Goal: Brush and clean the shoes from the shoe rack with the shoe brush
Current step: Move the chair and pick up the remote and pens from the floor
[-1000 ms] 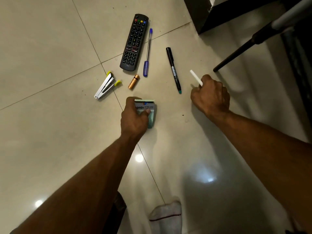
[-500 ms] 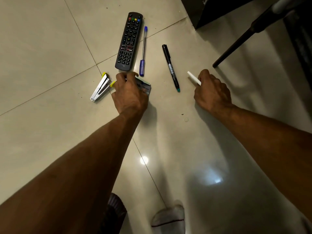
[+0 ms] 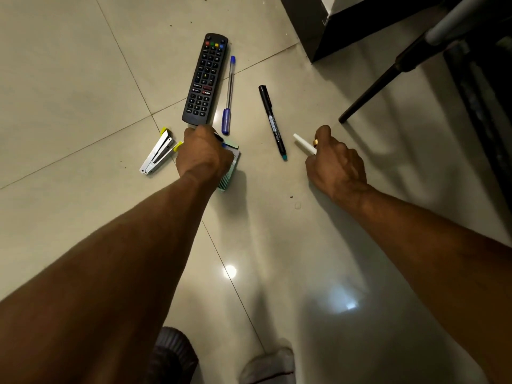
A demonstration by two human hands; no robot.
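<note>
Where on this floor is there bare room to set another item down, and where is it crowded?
Bare tile lies left of the stapler and remote, and near the viewer between the two forearms. A narrower strip runs between the blue pen and black marker. It is crowded around the left hand, where the small box, stapler and remote meet.

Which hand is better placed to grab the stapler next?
Left: the left hand sits right beside the stapler, though it grips a small box. The right hand is beyond the marker, holding a white stick.
</note>
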